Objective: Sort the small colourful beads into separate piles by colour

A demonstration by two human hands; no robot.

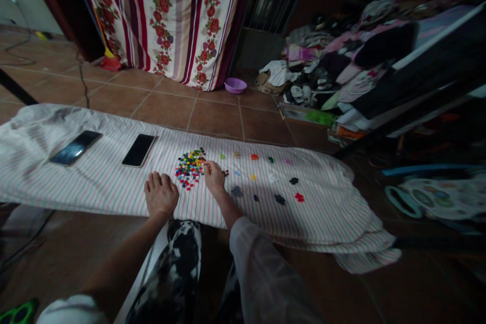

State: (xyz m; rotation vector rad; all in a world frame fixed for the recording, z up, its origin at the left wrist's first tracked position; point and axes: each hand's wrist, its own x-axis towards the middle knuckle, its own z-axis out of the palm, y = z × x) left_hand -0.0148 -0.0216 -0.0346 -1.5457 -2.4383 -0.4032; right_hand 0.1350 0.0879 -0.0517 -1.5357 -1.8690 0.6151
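Across the foreground, striped cloth (pixel 322 217): a long, low surface is being covered by it, lengthwise from left to right.
Right background, heap of clothes (pixel 341 55): a broad patch of floor beyond the cloth is being taken up by it.
Flowered curtain (pixel 182 15): it is being hung on the far side, its hem just above the tiles.
Left hand (pixel 161 195): it is being rested palm down on the cloth, fingers extended and slightly parted, just left of the mixed pile (pixel 190 168).
Right hand (pixel 215 178): it is being held at the pile's right edge, thumb and fingers close together; whether a piece is being pinched cannot be told.
Phones: a glossy phone (pixel 76 148) and a black-screened phone (pixel 138 151) are being supported by the cloth, left of the pile.
Mixed pile: many colours are being mingled in its small pieces.
Single-colour clusters: right of the pile, orange pieces (pixel 254 156), red pieces (pixel 299 197) and others are being displayed apart, in rough rows.
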